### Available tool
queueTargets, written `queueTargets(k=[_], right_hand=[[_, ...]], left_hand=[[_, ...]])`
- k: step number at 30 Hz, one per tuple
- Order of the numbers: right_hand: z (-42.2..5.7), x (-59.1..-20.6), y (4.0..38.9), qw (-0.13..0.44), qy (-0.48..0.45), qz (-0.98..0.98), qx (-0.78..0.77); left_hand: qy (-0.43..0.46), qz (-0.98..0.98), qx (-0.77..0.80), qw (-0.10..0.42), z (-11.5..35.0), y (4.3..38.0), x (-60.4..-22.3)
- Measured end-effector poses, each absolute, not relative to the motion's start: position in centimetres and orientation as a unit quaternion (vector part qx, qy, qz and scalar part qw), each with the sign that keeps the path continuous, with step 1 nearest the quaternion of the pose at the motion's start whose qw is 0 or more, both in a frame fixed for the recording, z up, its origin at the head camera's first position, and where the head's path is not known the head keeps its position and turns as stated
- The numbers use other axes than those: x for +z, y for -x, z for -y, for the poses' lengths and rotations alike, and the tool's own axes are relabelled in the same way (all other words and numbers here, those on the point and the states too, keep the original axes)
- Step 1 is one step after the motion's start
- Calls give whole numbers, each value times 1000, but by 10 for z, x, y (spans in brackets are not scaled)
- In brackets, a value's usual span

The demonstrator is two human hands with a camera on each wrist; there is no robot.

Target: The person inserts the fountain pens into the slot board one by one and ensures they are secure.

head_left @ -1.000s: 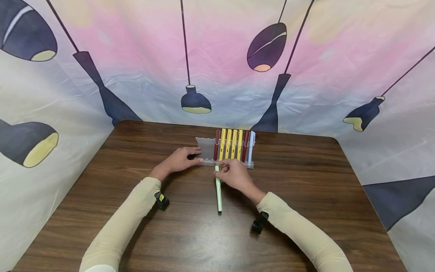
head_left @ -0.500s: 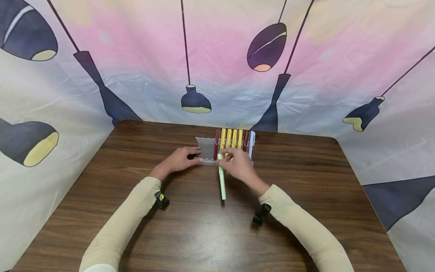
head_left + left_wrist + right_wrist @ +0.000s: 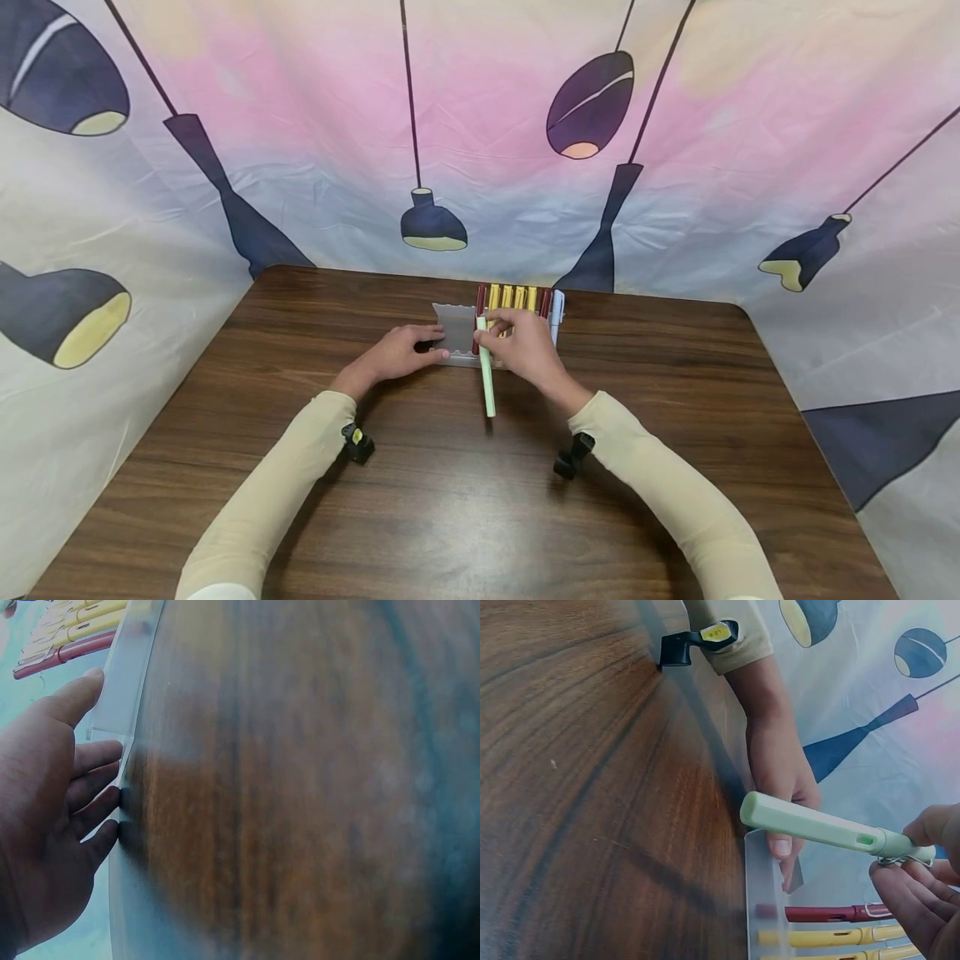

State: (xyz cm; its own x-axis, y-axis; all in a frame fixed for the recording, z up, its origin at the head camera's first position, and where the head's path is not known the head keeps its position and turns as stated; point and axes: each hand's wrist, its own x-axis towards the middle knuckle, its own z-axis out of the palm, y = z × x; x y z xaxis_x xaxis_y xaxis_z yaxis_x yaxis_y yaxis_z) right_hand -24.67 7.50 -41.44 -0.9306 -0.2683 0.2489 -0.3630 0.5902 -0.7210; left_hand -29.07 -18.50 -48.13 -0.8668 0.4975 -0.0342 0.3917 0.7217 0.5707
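My right hand (image 3: 527, 348) pinches a light green fountain pen (image 3: 487, 382) by its cap end, above the front of a clear plastic pen rack (image 3: 455, 327). The right wrist view shows the pen (image 3: 810, 823) raised and slanted, thumb and fingers (image 3: 909, 898) at its clip. My left hand (image 3: 396, 352) touches the rack's left end; in the left wrist view its fingers (image 3: 97, 780) are fairly straight against the edge. On the rack lie a dark red pen (image 3: 476, 340), several yellow pens (image 3: 532, 297), another dark red pen (image 3: 545, 302) and a light blue pen (image 3: 557, 308), partly hidden by my right hand.
The dark wood table (image 3: 450, 508) spreads in front of the rack. Behind it hangs a cloth backdrop (image 3: 330, 192) printed with lamps. A small black camera (image 3: 574, 455) is strapped to the right wrist, another black camera (image 3: 358, 445) to the left.
My right hand has moved the light green pen away from me, from in front of the rack to over its front edge. The left hand has stayed put.
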Motion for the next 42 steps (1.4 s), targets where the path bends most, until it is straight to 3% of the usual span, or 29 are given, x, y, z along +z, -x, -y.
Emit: queueTargets(k=[17,36,42], right_hand=[[-62,-405,268,91,-153,881,439],[-47,-410,286,168,-166,849,473],[-43,-417,289,167,-167,840,489]], left_hand=[[-241,-924,281,92,184,289,-482],[-238,-924,286,88,183,290,-483],[-238,-924,286,87,183,290,-483]])
